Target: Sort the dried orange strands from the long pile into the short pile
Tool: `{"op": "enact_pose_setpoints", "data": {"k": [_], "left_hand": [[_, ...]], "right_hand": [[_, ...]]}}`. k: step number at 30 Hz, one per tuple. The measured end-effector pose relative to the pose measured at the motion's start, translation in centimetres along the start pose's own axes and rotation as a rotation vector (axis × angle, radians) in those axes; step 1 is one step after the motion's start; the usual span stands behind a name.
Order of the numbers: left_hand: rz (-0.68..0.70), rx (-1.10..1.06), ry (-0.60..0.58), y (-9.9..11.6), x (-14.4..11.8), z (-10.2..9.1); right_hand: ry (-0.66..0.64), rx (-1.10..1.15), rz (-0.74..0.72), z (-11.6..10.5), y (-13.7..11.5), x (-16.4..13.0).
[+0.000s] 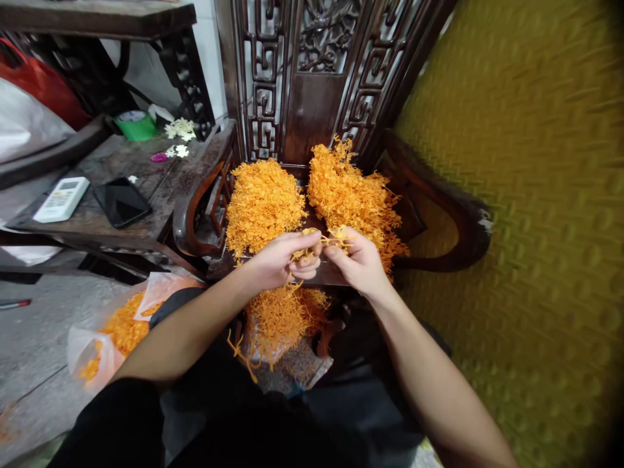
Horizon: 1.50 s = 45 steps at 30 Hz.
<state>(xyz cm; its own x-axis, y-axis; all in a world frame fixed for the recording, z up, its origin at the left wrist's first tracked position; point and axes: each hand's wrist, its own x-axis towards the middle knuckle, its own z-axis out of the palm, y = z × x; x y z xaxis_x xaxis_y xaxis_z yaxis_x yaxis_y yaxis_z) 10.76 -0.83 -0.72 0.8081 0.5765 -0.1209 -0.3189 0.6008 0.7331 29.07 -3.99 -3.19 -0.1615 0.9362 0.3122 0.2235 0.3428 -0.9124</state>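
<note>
Orange strands (324, 239) sit pinched between both hands, just above the front edge of a dark wooden chair (439, 208). The left hand (283, 260) has its fingers (307, 250) closed on them, and the right hand (358, 260) grips them too. Behind lie 2 orange piles (263, 201) on the seat. More strands fill a bag (280, 325) on the lap. Left, a counter (146, 195) holds a phone (121, 201) and a remote (62, 198).

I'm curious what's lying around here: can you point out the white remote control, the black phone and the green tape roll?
white remote control (61, 199): head view, middle of its body.
black phone (121, 202): head view, screen centre.
green tape roll (137, 126): head view, outer side.
</note>
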Motion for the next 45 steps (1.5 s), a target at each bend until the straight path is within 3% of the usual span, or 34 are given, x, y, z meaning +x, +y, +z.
{"op": "enact_pose_setpoints", "data": {"k": [3, 6, 8, 10, 12, 15, 20, 22, 25, 27, 29, 33, 36, 39, 41, 45], "left_hand": [[0.056, 0.055, 0.057, -0.1, -0.3, 0.4], [0.173, 0.175, 0.097, 0.6, -1.3, 0.5], [0.284, 0.335, 0.192, 1.4, -2.0, 0.1], [0.294, 0.529, 0.279, 2.0, -2.5, -0.4], [0.182, 0.681, 0.263, 2.2, -2.7, -0.8], [0.056, 0.795, 0.176, 1.9, -2.6, -0.8], [-0.034, 0.863, 0.115, 1.2, -2.5, -0.3], [-0.051, 0.883, 0.110, 1.2, -2.5, -0.1], [-0.064, 0.906, 0.098, 1.4, -2.8, 0.1], [-0.083, 0.941, 0.073, 1.5, -2.9, 0.0], [-0.106, 1.008, 0.020, 1.4, -2.8, -0.3], [-0.057, 1.148, -0.108, 0.9, -2.1, -0.7], [0.006, 1.218, -0.125, 0.6, -1.6, -0.9], [0.013, 1.236, -0.100, 0.5, -1.3, -1.0], [-0.025, 1.199, -0.083, 0.5, -1.3, -0.9], [-0.095, 1.031, 0.015, 1.2, -1.2, 0.0]], "right_hand": [[0.015, -0.363, -0.184, -1.8, 0.5, 0.3], [0.094, -0.600, -0.165, -5.0, 1.5, 0.6], [0.229, -0.616, -0.076, -7.0, 2.1, 0.5], [0.315, -0.433, 0.040, -8.0, 2.3, 0.1], [0.286, -0.167, 0.135, -7.5, 1.7, -0.4], [0.119, 0.094, 0.198, -5.0, 0.0, -1.3], [-0.243, 0.176, 0.277, -2.0, -2.4, -1.6], [-0.147, 0.185, 0.274, -2.2, -2.3, -1.1], [0.265, 0.352, 0.238, -3.7, -1.6, -0.3], [0.431, 0.417, 0.196, -4.9, -1.1, 0.0], [0.423, 0.389, 0.176, -5.3, -1.0, -0.3], [0.120, 0.186, 0.176, -3.4, -1.9, -1.7], [-0.093, -0.051, 0.097, -1.5, -2.8, -2.3], [-0.190, -0.178, 0.014, -0.7, -3.0, -2.3], [-0.128, -0.194, -0.015, -0.4, -2.7, -2.3], [0.324, -0.086, -0.008, 0.3, -2.1, -2.0]]}}
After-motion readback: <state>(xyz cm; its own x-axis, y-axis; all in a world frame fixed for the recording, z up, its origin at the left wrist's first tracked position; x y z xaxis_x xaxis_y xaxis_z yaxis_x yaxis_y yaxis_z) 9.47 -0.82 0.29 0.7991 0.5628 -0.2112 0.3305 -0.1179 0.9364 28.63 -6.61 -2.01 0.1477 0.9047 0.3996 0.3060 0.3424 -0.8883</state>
